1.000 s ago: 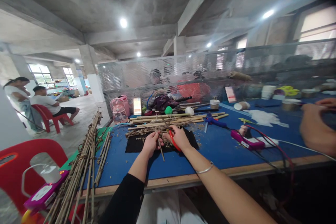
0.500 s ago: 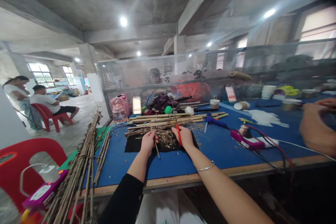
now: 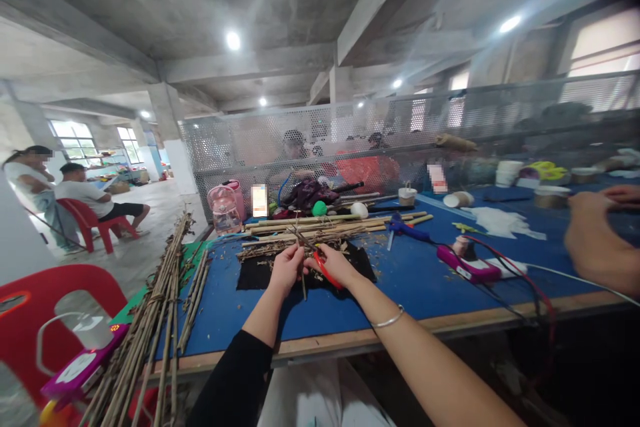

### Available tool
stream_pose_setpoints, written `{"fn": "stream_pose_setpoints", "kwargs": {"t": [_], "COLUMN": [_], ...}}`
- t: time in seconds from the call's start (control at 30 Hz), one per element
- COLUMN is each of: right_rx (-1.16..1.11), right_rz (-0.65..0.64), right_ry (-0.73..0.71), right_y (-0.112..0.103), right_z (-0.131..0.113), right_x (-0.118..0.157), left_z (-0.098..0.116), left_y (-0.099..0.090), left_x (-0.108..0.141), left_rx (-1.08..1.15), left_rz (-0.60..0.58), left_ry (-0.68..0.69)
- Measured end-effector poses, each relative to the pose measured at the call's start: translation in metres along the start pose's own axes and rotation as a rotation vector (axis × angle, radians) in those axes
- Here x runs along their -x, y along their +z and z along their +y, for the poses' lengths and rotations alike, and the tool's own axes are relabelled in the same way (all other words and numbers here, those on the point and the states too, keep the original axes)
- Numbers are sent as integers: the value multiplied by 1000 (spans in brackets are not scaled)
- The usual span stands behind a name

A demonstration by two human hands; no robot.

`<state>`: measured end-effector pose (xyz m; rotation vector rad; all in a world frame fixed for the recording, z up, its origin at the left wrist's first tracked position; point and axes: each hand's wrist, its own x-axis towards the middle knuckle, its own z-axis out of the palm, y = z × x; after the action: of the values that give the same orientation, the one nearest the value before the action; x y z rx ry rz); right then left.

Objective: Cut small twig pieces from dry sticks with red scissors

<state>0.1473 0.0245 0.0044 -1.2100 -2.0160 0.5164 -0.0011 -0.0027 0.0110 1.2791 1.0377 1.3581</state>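
My left hand [image 3: 288, 268] is closed on a thin dry stalk [image 3: 305, 289], whose lower end sticks out below the fingers. In my right hand [image 3: 336, 264] is a pair of scissors with red handles [image 3: 327, 273]. Their blades point up and left, close to the upper part of the stalk; whether they touch it I cannot tell. Both hands are almost together above a black cloth [image 3: 260, 278]. Dry twigs and leaf scraps [image 3: 265, 252] lie on that cloth, partly hidden by my hands.
Long dry stalks [image 3: 155, 300] lean over the table's left end, with short cut ones [image 3: 194, 300] beside them. Behind the cloth lie pale sticks [image 3: 280, 227]. A blue glue gun [image 3: 407, 228] and purple power strip [image 3: 470, 265] lie right. Another person's arm [image 3: 593, 243] rests far right.
My right hand has moved left with the scissors, up to my left hand. The scissors have tilted from nearly upright to pointing up and left. The left hand still holds the stalk.
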Motion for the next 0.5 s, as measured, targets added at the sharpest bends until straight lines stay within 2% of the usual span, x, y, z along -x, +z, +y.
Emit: {"fn": "stream_pose_setpoints", "kwargs": {"t": [0.23,0.5], "right_rx": [-17,-159], "right_rz": [-1,-62], "right_ry": [-11,-9], "right_y": [-8,-3], "right_z": [-12,-12], "right_x": [-1,-5], "left_z": [5,4], "left_y": [3,4], "left_x": [3,2], "left_rx": [-50,24], "left_rz": [5,13], "left_ry": [75,48]}}
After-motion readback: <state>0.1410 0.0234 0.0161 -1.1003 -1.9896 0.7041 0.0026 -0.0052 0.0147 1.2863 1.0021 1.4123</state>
